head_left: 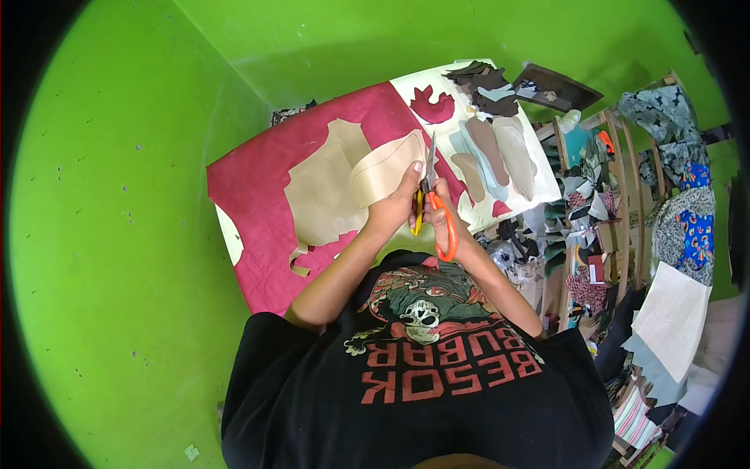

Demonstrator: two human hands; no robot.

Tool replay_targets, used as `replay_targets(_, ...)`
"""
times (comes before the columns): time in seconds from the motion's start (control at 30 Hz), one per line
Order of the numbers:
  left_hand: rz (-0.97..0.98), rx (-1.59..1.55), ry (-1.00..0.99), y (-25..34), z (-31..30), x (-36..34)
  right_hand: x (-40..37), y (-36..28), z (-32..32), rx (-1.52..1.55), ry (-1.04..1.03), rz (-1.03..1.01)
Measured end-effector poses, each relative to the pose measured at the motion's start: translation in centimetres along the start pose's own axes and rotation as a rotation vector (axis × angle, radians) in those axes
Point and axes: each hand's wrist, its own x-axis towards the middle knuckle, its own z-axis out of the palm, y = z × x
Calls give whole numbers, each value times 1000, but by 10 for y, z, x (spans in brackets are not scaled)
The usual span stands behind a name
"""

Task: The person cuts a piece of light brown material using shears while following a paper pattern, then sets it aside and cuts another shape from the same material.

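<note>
My left hand (397, 205) is closed, with its thumb laid over the edge of a curved piece of beige sheet material (384, 166) that has a line drawn along it. In my right hand (440, 213) are orange-handled scissors (447, 244), their blades pointing up and away right beside the edge of that beige piece. Between the two hands shows a slim yellow handle (417, 213); I cannot tell which hand grips it. Below the held piece a larger beige sheet (324, 191) with cut edges lies on dark red material (258, 176).
Long rounded cut pieces in brown (488, 144), pale blue and grey lie on the white tabletop (544, 178) to the right. Dark scraps (480, 76) are piled at the far end. A wooden rack (617, 195) crammed with fabric scraps stands at the right; a green wall (125, 234) rises at the left.
</note>
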Motion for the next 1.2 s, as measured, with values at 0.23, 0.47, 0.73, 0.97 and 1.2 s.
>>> replay_targets(0.23,144,-47,70,-13,2,12,4,-2,1,24,-26,-14)
replay_targets(0.47,363,46,190,0,3,-1,0,0,6,-106,-26,13)
replay_targets(0.73,-59,145,4,8,-17,-5,-2,4,16,-15,13,5)
replay_targets(0.97,56,185,68,0,-20,-9,-4,3,19,-62,13,-18)
replay_targets(1.2,-68,182,25,13,-22,-16,-5,4,23,-24,25,-67)
